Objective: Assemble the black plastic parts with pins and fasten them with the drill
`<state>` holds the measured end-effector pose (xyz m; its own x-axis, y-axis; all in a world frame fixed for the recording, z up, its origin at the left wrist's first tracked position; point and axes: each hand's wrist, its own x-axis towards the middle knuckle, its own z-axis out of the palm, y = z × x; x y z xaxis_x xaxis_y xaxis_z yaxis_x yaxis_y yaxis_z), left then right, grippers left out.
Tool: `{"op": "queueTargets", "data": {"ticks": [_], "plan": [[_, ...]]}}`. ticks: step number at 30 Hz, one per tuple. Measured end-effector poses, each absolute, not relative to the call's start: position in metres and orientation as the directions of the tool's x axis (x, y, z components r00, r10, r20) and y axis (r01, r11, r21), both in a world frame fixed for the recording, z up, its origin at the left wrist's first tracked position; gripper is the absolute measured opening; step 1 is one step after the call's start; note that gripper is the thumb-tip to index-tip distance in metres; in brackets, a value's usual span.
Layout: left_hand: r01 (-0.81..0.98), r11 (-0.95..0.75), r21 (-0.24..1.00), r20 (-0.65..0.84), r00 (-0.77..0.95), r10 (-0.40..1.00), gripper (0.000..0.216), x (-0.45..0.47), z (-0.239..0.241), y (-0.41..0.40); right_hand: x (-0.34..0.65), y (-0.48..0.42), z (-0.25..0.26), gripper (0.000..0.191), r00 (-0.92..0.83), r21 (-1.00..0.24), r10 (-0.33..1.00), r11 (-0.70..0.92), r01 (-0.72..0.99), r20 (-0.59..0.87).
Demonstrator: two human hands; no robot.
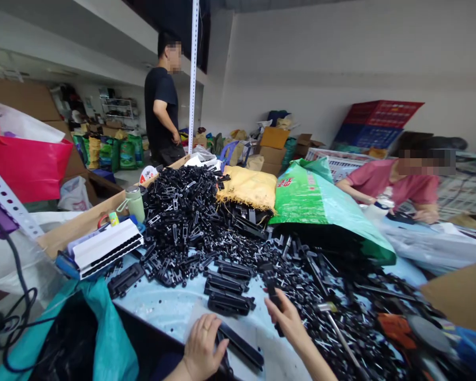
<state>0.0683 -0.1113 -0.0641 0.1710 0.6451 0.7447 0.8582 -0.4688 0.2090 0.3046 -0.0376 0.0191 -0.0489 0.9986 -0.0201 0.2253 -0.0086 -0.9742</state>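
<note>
My left hand is closed at the table's near edge, thumb and fingers on a long black plastic part that lies on the light-blue tabletop. My right hand pinches a dark plastic piece upright, its lower end reaching below the fingers. Just beyond my hands, several ribbed black plastic assemblies lie in a stack. A large heap of black plastic clips rises behind them. Small black parts and metal pins spread to the right of my right hand. The exact kind of the held pieces is unclear.
A hammer lies among the parts at right, near an orange-handled tool. Green and yellow sacks stand behind. At left are a white box and a flask. Two people are beyond the table.
</note>
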Motion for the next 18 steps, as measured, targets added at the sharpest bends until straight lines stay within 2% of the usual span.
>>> {"op": "queueTargets", "data": {"ticks": [5,9,13,18], "plan": [[0.850,-0.455,0.265,0.649,0.191,0.736,0.026,0.074,-0.047,-0.114,0.307,-0.064,-0.003,0.056,-0.140,-0.953,0.990,0.026,0.301,-0.017],[0.782,-0.574,0.242,0.403,0.457,0.793,0.025,0.089,-0.020,-0.105,0.319,-0.078,-0.005,0.052,-0.191,-0.932,0.982,0.064,0.357,-0.006],[0.732,-0.637,0.243,0.135,0.625,0.769,0.029,0.105,-0.004,-0.095,0.332,-0.093,-0.005,0.052,-0.150,-0.940,0.987,0.001,0.341,-0.054],[0.681,-0.705,0.195,0.042,0.713,0.700,0.028,0.114,-0.011,-0.092,0.350,-0.101,0.005,0.049,-0.092,-0.949,0.995,-0.011,0.315,-0.043]]}}
